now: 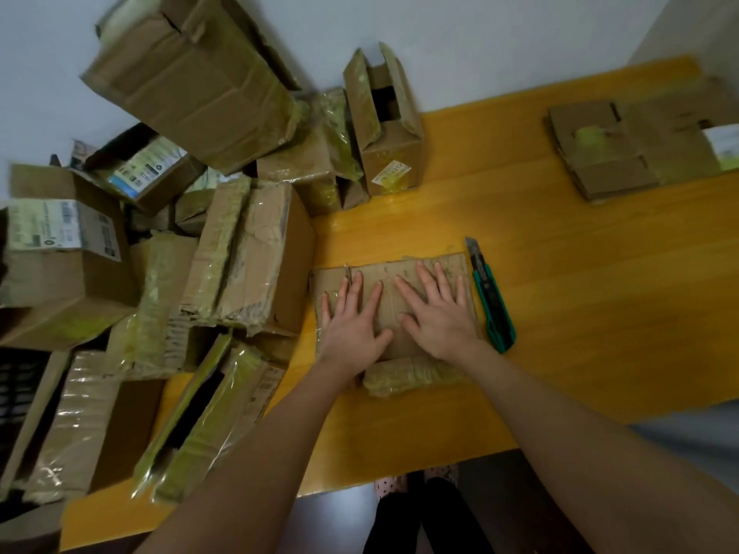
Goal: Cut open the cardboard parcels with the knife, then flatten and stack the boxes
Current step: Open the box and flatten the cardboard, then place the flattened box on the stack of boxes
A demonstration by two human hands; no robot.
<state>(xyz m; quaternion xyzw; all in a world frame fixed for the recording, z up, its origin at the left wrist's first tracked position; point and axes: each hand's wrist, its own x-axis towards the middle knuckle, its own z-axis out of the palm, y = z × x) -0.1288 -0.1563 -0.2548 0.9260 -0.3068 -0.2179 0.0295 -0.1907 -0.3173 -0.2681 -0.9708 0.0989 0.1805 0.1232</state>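
A small brown cardboard box (400,269) lies flattened on the yellow wooden table (560,305), with a taped flap toward me. My left hand (354,317) and my right hand (438,309) press flat on it, palms down, fingers spread, holding nothing. A green utility knife (491,297) with its blade out lies on the table just right of the box, a little apart from my right hand. At the far right a stack of flattened boxes (624,149) rests on the table.
A heap of taped cardboard parcels (224,249) crowds the left half of the table, several piled high and leaning. An open upright box (386,125) stands at the back by the white wall. The table's near edge runs below my forearms.
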